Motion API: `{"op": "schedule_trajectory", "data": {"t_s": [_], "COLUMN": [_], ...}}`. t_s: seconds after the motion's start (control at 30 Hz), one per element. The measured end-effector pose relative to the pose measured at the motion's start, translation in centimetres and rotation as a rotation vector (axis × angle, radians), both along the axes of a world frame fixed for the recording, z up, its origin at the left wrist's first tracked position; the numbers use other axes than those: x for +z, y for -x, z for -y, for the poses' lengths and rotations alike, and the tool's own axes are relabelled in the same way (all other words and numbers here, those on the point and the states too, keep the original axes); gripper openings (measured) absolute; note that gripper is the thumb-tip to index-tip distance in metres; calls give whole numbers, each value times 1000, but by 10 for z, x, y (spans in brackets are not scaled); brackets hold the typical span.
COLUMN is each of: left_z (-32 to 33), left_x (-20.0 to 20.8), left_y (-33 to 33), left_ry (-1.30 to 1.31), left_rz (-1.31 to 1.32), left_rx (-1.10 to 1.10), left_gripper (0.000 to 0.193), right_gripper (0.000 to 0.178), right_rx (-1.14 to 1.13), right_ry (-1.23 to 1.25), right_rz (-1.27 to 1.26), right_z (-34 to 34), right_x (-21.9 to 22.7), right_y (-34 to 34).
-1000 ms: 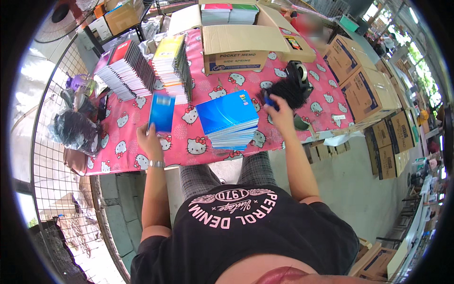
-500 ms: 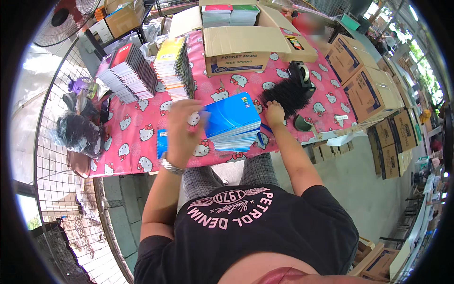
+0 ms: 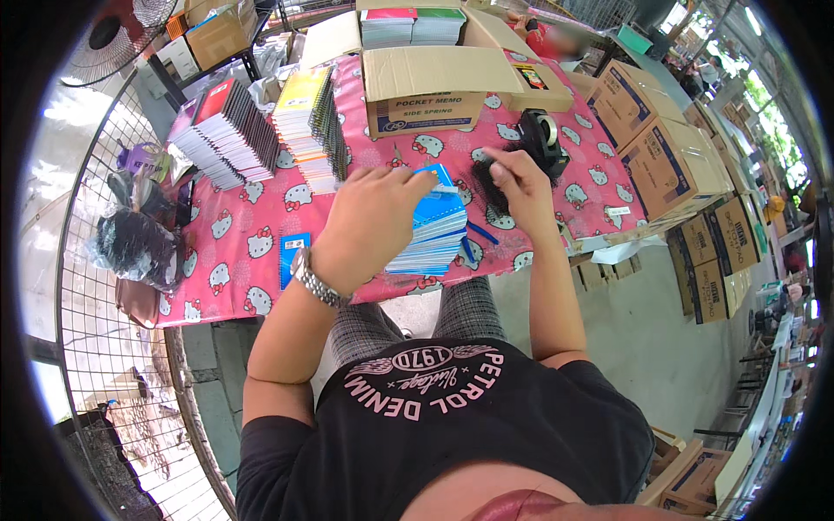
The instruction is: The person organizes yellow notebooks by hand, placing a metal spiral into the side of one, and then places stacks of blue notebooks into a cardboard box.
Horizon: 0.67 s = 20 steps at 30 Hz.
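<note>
A stack of blue notebooks (image 3: 426, 247) stands near the table's front edge, its pages fanned unevenly and punched holes along the top cover's edge. My left hand (image 3: 369, 221) is over the stack with curled fingers, gripping a blue notebook (image 3: 446, 189) whose pale edge sticks out past the fingertips. To the right, my right hand (image 3: 524, 187) is raised with thumb and index finger nearly together; whatever they hold is too thin to make out. Behind it lies a heap of black binding coils (image 3: 493, 189), partly covered by the hand. A blue-handled tool (image 3: 472, 243) lies beside the stack.
Another blue notebook (image 3: 292, 252) lies left of my left wrist. Farther back stand piles of spiral notebooks (image 3: 230, 139), yellow-topped ones (image 3: 308, 122), an open carton (image 3: 426, 113) and a black tape dispenser (image 3: 545, 143). Closed cartons (image 3: 665, 165) are stacked at right.
My left hand has moved right, over the blue stack, and now grips a notebook. My right hand has lifted out of the black coils toward the stack.
</note>
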<state>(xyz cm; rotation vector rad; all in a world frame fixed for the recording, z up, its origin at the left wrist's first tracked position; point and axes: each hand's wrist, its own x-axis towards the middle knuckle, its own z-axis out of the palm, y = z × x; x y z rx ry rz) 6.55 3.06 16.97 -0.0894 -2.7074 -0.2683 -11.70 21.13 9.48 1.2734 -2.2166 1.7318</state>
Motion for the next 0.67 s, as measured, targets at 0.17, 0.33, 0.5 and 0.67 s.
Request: {"op": "schedule_trajectory", "data": {"t_s": [0.17, 0.33, 0.5, 0.67], "left_z": [-5, -4, -1, -1], "left_x": [-8, -11, -10, -11], "left_y": [19, 26, 28, 29], "left_ry": [9, -34, -57, -80], "left_rz": [-212, -260, -273, -257], "left_rx": [7, -26, -88, -88], "left_gripper": [17, 17, 18, 19], "right_gripper": [30, 29, 28, 32], "right_rx": [16, -42, 69, 26], "right_ry": [65, 85, -121, -40], "right_rz": [-246, -271, -188, -288], "right_z": [5, 2, -10, -8], "right_x": [37, 41, 57, 60], "right_y": [-49, -56, -57, -49]}}
